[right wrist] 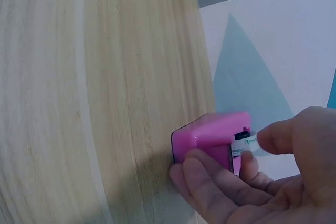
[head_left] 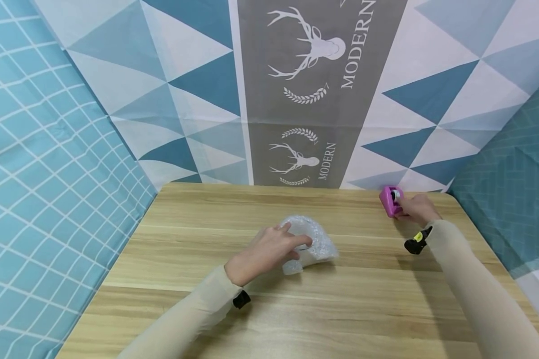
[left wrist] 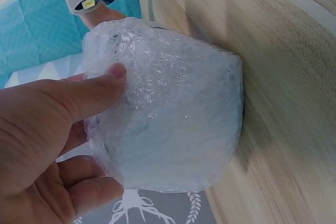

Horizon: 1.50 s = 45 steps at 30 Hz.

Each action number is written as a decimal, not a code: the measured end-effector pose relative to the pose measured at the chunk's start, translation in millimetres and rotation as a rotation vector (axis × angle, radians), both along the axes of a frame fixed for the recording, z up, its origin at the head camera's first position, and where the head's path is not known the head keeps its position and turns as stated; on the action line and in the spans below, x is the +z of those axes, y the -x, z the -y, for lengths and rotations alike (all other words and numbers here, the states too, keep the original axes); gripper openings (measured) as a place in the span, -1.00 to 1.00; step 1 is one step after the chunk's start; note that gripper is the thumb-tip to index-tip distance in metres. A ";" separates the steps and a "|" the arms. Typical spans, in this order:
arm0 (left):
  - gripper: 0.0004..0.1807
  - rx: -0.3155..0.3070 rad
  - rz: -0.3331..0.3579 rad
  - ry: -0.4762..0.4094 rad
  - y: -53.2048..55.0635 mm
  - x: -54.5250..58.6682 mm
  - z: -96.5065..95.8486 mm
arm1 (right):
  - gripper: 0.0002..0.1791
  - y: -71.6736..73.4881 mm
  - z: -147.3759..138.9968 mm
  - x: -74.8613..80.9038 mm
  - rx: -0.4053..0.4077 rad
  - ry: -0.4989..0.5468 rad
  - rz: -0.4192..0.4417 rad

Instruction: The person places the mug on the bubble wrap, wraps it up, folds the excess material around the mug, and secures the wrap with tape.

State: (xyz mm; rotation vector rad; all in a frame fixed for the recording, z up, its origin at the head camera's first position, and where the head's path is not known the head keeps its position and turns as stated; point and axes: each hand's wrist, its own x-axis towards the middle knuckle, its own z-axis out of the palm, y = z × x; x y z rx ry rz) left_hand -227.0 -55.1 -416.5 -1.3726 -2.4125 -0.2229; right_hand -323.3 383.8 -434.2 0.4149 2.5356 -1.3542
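Note:
Near the middle of the table, my left hand [head_left: 269, 252] grips a bubble-wrapped bundle [head_left: 316, 242] by its near side. The left wrist view shows the thumb of that hand [left wrist: 58, 124] pressed on the crinkled clear wrap of the bundle [left wrist: 173, 108], with fingers bent at its edge. What lies inside the wrap cannot be made out. At the far right, my right hand [head_left: 415, 207] holds a pink tape dispenser [head_left: 390, 201]. In the right wrist view, fingers of the right hand [right wrist: 273, 182] curl along the side of the dispenser [right wrist: 210, 132], the thumb beside its small white tape roll [right wrist: 244, 142].
Both things are on a wood-grain table [head_left: 197, 219]. Behind the far edge hangs a patterned cloth [head_left: 197, 89] with triangles and deer heads. A blue grid cloth [head_left: 40, 164] borders the left side, and a teal cloth [head_left: 516, 184] the right.

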 end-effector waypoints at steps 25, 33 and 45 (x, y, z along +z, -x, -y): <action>-0.62 0.004 0.013 -0.001 -0.7 0.6 -0.1 | -0.47 1.4 -3.7 2.0 -0.014 -0.099 0.020; -0.62 0.005 0.021 -0.004 0.3 0.3 -0.9 | -0.49 3.4 -7.8 -0.6 -0.027 -0.037 0.026; -0.62 0.006 0.022 0.003 0.4 -0.6 -1.2 | -0.44 3.3 -7.9 -2.4 -0.042 -0.037 0.010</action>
